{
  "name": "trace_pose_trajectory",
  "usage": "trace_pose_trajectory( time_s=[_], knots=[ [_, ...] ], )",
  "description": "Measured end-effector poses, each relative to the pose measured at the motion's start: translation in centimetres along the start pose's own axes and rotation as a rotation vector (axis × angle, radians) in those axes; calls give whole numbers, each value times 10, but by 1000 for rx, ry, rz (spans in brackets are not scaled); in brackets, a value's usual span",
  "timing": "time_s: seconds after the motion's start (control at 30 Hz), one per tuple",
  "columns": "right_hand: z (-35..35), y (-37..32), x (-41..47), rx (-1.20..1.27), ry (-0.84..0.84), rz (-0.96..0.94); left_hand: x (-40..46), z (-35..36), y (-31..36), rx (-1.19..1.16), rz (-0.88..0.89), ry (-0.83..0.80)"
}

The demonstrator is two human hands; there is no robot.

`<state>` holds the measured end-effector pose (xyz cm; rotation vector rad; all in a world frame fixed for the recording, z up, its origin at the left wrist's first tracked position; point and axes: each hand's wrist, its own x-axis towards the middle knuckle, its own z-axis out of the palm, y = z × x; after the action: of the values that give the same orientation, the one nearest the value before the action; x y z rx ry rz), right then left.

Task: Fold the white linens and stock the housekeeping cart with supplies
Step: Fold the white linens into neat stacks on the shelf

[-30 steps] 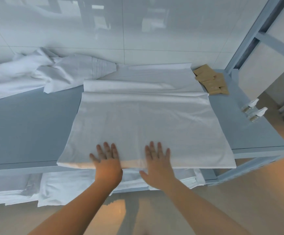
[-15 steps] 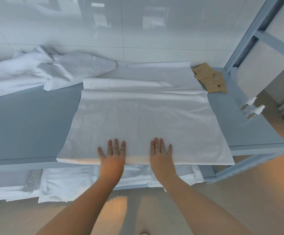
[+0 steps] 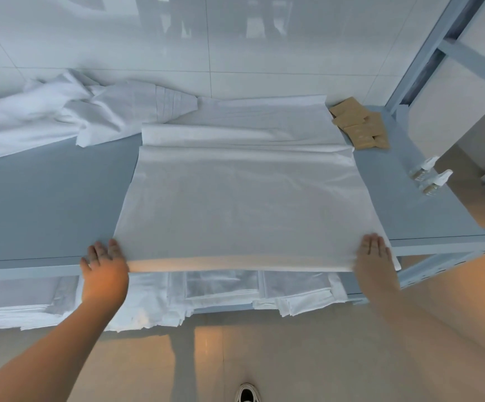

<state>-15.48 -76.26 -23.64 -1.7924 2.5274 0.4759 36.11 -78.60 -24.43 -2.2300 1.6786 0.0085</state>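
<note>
- We see a big white sheet [image 3: 247,204] lying flat on the grey-blue top shelf [image 3: 47,204] of the cart, with its near edge hanging a little over the front.
- Our left hand [image 3: 105,274] is at the sheet's near left corner; the fingers are straight and close together, touching the edge of the cloth.
- Our right hand [image 3: 374,262] lies flat on the near right corner, fingers straight and side by side, pressing the cloth down.
- The sheet stretches between the two hands, so the hands are well apart — one at each end of the front edge.
- We count one smooth sheet in front of us, and its far end is folded into soft long rolls.
- One crumpled heap of white cloth [image 3: 70,117] sits at the back left, all bumpy and wrinkled, with neat pleats on one side.
- A small pile of flat brown packets [image 3: 360,126] lies at the back right, just beside the sheet; we can't count them for sure.
- Two little clear bottles [image 3: 429,175] with white tops lie near the right edge of the shelf.
- Under the top shelf, folded white linens [image 3: 221,291] sit in flat stacks — some edges poke out.
- One dark shoe [image 3: 247,394] shows on the shiny floor.
</note>
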Motion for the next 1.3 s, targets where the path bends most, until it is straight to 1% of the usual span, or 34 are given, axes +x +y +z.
trace_pose_trajectory(
  time_s=[0.07,0.1,0.17,0.23,0.33,0.43,0.5,0.6,0.7,0.83,0.9,0.97,1.1,1.17,1.27,1.3],
  knots=[
    [-3,-12,-8,11,-6,-7,-11,-3,7,-42,25,64],
    [-4,-22,-12,1,11,-48,-17,-3,17,-60,90,103],
    [-5,-47,-21,9,85,-206,-26,-4,40,-110,263,150],
    [-8,-72,-28,116,155,-339,-28,-5,64,-145,378,184],
    [-11,-85,-28,206,257,-391,-23,-10,78,-154,411,206],
    [-8,-64,-26,197,344,-422,-23,-10,68,-215,435,228],
    [-5,-49,-26,205,349,-412,-29,-10,64,-267,449,263],
    [-5,-38,-31,245,313,-403,-46,-10,68,-298,442,261],
    [-4,-31,-41,247,303,-412,-63,-10,69,-328,427,223],
    [-4,-12,-52,275,223,-430,-84,-15,64,-329,423,156],
    [-9,-4,-65,293,213,-424,-98,-20,61,-321,435,151],
    [-14,4,-80,310,270,-396,-114,-22,57,-364,438,197],
    [-27,16,-114,487,336,-302,-150,-31,41,-552,388,364],
    [-35,20,-130,548,370,-260,-165,-41,31,-609,364,448],
    [-46,30,-156,554,294,-224,-194,-60,13,-599,390,590],
    [-48,34,-165,558,298,-219,-204,-65,8,-605,398,604]
  ],
)
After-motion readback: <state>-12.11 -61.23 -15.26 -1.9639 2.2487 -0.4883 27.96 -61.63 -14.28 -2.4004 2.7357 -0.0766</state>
